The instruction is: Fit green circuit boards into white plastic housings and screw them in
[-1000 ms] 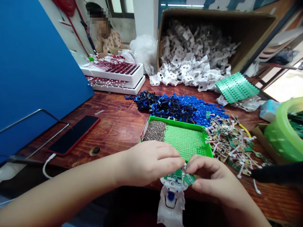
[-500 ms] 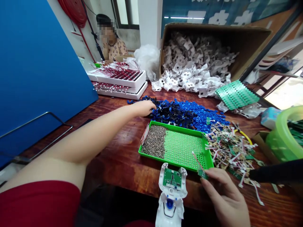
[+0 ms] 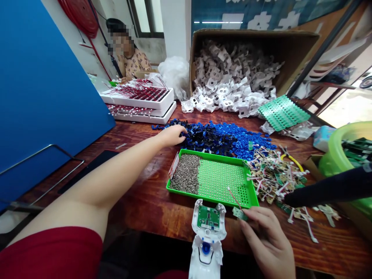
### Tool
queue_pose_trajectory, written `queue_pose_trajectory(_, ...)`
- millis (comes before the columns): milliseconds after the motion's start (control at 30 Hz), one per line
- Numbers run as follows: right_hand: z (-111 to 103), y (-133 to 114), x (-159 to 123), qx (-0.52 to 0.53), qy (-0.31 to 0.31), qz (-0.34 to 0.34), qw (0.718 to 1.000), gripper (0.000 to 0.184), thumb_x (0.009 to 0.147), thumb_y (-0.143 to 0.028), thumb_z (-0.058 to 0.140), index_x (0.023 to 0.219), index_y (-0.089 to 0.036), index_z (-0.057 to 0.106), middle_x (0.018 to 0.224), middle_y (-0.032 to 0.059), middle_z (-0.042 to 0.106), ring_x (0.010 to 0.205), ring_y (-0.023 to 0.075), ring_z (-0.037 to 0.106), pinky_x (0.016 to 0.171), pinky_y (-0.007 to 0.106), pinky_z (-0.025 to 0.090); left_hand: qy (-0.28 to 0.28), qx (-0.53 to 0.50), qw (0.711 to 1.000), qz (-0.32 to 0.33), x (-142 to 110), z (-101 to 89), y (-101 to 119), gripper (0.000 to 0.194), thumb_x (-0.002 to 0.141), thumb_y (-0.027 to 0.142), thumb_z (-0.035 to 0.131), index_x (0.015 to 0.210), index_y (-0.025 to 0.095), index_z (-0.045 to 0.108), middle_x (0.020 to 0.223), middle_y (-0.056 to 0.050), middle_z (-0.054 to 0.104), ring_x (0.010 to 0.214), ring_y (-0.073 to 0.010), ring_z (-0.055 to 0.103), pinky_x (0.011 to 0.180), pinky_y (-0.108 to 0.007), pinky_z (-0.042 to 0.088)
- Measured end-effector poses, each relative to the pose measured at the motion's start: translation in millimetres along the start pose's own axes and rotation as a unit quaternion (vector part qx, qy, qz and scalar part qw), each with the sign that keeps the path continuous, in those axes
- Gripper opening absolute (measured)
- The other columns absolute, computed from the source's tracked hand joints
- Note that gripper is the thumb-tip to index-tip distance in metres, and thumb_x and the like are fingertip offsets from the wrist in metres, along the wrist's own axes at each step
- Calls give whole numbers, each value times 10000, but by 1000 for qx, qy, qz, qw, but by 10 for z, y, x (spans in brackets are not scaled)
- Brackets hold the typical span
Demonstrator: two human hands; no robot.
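Note:
My left hand (image 3: 173, 135) reaches across the table to the left end of a pile of small black parts (image 3: 206, 137). Its fingers are curled closed against the pile, and whatever they pinch is hidden. Between the thumb and fingers of my right hand (image 3: 269, 236) is a small green circuit board (image 3: 238, 213) with a thin red wire and white plug. Just left of that hand, at the table's front edge, an opened white plastic housing (image 3: 207, 259) stands up with a larger green circuit board (image 3: 208, 217) in its upper half.
A green tray (image 3: 213, 199) of screws lies mid-table. Behind are blue rings (image 3: 247, 141), a carton (image 3: 302, 42) of white shells and white foam trays (image 3: 165, 99). Wired boards (image 3: 270, 174), yellow-handled pliers (image 3: 295, 161) and a black tube-like object (image 3: 328, 186) are right. Another person (image 3: 136, 62) sits behind.
The whole view has shifted slightly. My left hand stays at the black parts with fingers curled. My right hand keeps the small board, which is now tilted flatter beside the tray.

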State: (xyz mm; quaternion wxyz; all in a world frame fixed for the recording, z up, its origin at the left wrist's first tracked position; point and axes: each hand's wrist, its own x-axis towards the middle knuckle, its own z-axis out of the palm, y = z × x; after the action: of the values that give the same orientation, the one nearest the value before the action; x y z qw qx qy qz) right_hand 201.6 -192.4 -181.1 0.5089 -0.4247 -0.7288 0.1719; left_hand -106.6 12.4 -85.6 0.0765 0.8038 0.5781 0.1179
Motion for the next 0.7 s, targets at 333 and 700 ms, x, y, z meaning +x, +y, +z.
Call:
queue_pose_trajectory(333, -7, -238, 236, 120, 107, 48, 986, 286, 734, -87, 612, 983, -226, 597, 959, 68, 521, 901, 159, 530, 675, 258, 488, -39, -341, 939, 39, -1510, -181, 1116, 233, 849, 264, 475, 1062, 205, 549, 1042, -50, 628, 963, -167, 586, 855, -281, 452)
queue_pose_trajectory(700, 100, -544, 330, 223, -127, 36, 966, 337, 732, -64, 629, 1009, -253, 597, 921, 22, 535, 870, 122, 545, 752, 263, 497, -71, -523, 850, 1, -2055, 416, 1448, 242, 875, 188, 444, 1103, 232, 512, 1106, -42, 549, 1045, -161, 526, 907, -291, 435)
